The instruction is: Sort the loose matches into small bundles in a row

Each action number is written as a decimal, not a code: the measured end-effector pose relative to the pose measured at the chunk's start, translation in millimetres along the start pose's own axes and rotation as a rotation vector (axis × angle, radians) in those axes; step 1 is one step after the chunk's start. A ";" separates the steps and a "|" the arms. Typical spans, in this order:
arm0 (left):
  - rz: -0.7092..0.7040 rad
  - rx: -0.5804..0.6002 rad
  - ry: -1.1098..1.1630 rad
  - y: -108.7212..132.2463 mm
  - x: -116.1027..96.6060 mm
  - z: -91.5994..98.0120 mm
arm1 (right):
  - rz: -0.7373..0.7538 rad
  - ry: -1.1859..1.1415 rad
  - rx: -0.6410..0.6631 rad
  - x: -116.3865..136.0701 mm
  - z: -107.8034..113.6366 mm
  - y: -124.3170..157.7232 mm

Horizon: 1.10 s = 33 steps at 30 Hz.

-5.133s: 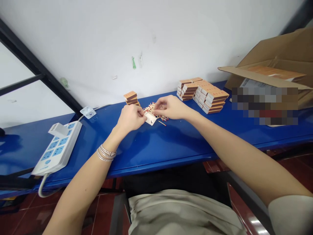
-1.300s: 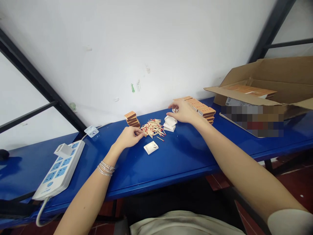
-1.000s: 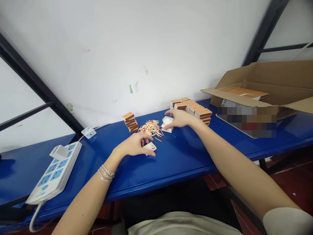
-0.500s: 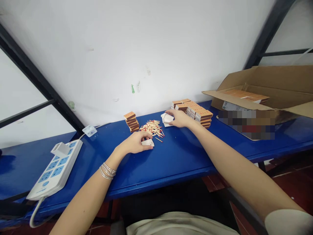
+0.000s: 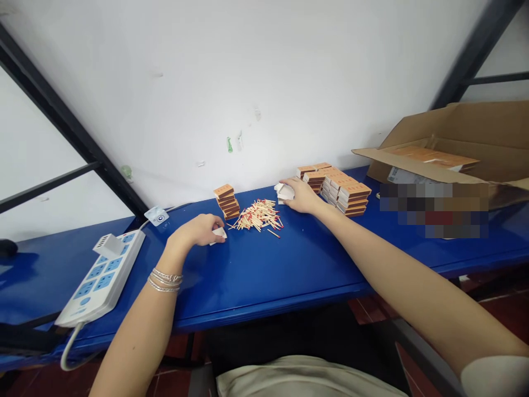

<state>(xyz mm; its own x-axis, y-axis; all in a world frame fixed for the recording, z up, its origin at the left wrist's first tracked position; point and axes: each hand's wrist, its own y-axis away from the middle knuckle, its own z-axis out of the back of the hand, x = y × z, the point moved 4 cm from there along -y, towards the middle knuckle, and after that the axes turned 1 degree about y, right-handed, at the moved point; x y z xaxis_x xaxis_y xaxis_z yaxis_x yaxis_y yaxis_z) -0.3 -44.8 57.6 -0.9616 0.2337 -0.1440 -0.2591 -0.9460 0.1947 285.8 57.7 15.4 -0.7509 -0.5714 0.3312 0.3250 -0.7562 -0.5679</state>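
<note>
My left hand (image 5: 196, 231) is closed over a small white matchbox tray (image 5: 219, 234) on the blue table (image 5: 289, 264), left of a loose pile of red-tipped matches (image 5: 259, 214). A short stack of orange matchboxes (image 5: 227, 201) stands just behind that hand. My right hand (image 5: 301, 195) rests on a small heap of white matchbox trays (image 5: 285, 192) at the far side of the table, fingers curled over them. A larger block of stacked orange matchboxes (image 5: 341, 187) sits right of that hand.
A white and blue power strip (image 5: 103, 273) lies at the left with a white adapter plugged in. An open cardboard box (image 5: 450, 149) holding orange packs stands at the right. The white wall runs close behind the table, with a black frame on each side.
My left hand has dragged the white tray left, away from the matches and toward the small orange stack. My right hand has stayed on the white trays, which slid slightly back.
</note>
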 end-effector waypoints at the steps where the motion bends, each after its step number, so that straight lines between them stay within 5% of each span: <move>1: 0.046 0.000 -0.008 -0.1 7.6 1.3 | 0.002 -0.005 0.006 0.6 0.2 0.0; 33: -0.017 -0.110 -0.013 -0.2 5.6 0.3 | -0.061 -0.014 0.044 0.1 4.6 1.9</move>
<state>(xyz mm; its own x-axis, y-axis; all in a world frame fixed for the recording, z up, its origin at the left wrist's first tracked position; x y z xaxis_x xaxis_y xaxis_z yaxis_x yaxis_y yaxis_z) -5.6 -43.3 57.0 -0.9584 0.2522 -0.1339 -0.2646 -0.9607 0.0842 289.0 54.7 17.8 -0.7619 -0.5279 0.3752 0.3037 -0.8029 -0.5130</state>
